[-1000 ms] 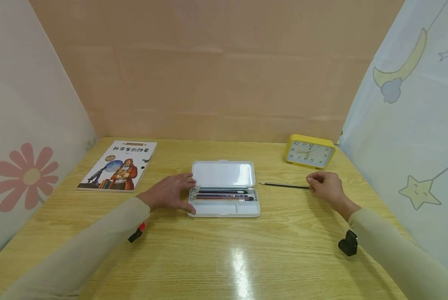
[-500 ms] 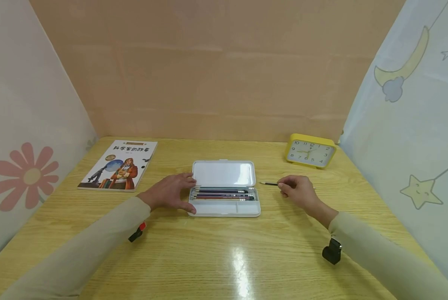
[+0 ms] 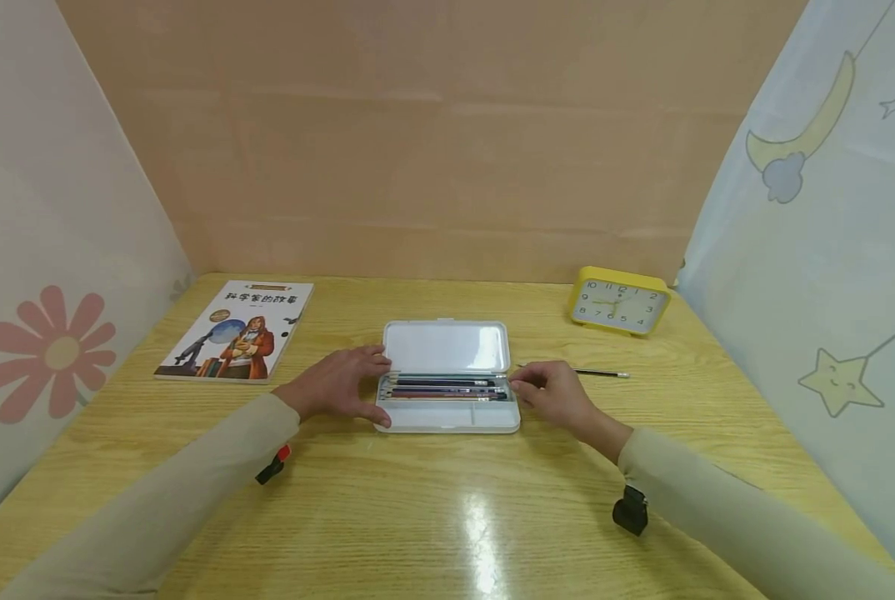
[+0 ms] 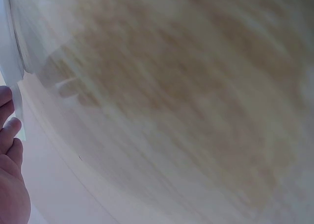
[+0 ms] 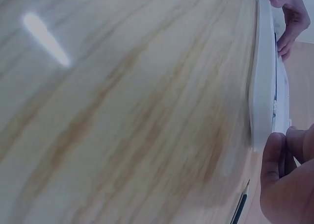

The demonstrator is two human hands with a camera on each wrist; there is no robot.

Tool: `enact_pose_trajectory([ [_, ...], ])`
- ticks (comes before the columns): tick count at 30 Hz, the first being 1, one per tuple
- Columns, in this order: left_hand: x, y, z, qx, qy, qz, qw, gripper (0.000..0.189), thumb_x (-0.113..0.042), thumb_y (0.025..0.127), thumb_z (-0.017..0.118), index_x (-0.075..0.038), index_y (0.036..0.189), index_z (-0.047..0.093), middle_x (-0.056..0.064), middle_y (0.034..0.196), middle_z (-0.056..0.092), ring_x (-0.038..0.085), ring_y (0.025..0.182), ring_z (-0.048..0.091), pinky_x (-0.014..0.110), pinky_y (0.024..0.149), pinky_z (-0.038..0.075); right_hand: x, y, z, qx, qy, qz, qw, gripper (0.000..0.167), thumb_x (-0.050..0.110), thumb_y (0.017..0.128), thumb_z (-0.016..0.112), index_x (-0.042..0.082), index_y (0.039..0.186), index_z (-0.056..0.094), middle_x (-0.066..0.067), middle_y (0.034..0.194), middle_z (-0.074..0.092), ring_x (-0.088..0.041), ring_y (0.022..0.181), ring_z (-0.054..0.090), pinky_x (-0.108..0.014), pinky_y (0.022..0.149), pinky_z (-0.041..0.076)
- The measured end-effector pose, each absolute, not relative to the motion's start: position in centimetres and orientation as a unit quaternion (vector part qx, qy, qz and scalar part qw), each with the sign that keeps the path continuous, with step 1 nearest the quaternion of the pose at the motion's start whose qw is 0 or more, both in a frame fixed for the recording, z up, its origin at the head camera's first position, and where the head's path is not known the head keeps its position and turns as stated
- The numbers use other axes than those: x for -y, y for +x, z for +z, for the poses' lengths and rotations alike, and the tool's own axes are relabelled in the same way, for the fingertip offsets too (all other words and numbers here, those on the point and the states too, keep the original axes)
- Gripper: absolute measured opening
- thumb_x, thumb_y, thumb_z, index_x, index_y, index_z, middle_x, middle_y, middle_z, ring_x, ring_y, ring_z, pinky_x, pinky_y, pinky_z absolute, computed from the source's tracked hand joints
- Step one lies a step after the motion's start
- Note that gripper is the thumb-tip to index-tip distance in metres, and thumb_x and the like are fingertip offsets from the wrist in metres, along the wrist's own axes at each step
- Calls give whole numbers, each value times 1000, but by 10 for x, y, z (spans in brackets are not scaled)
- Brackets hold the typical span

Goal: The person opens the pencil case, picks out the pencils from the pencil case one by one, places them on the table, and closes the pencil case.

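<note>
An open white pencil case (image 3: 425, 417) lies on the table with its lid raised at the back and several pencils (image 3: 440, 390) in its rear compartment. My left hand (image 3: 342, 385) holds the case's left side, thumb at the front corner and fingers by the lid. At the right end of the case is my right hand (image 3: 556, 393), thumb and forefinger close together beside the pencils' ends. Whether it pinches anything is hidden. A dark pencil (image 3: 601, 372) lies on the table behind the right hand. Its sharpened tip (image 5: 247, 185) shows in the right wrist view.
A yellow alarm clock (image 3: 618, 302) stands at the back right. At the back left lies a book (image 3: 237, 332) with an illustrated cover. Patterned sheets flank the wooden table (image 3: 387, 508) on both sides, and a tan sheet hangs behind it.
My right hand has moved left along the dark pencil, from its far end to the case's right edge. That pencil has stayed in place. My left hand has not moved.
</note>
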State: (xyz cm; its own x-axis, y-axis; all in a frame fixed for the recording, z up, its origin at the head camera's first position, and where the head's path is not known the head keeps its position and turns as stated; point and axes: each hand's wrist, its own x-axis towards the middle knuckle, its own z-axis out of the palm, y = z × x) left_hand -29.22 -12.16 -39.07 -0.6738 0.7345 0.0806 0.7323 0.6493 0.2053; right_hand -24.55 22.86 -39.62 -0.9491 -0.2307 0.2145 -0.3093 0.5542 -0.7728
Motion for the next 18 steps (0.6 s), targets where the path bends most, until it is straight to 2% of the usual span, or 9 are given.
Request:
enact_pose_trajectory([
  [8, 123, -293, -393, -904, 410, 120, 2, 93, -73, 67, 66, -2, 127, 60, 12, 133, 54, 32, 130, 39, 49, 102, 34, -219, -250, -391, 898, 181, 398, 48, 7, 3, 86, 68, 0, 91, 73, -2, 82, 68, -14, 71, 58, -27, 58, 48],
  [18, 123, -293, -391, -907, 403, 117, 8, 94, -74, 66, 65, -3, 128, 60, 12, 134, 52, 32, 131, 38, 49, 102, 34, -211, -254, -386, 916, 208, 339, 54, 4, 1, 84, 70, 0, 84, 73, -3, 78, 68, -10, 66, 58, -27, 59, 49],
])
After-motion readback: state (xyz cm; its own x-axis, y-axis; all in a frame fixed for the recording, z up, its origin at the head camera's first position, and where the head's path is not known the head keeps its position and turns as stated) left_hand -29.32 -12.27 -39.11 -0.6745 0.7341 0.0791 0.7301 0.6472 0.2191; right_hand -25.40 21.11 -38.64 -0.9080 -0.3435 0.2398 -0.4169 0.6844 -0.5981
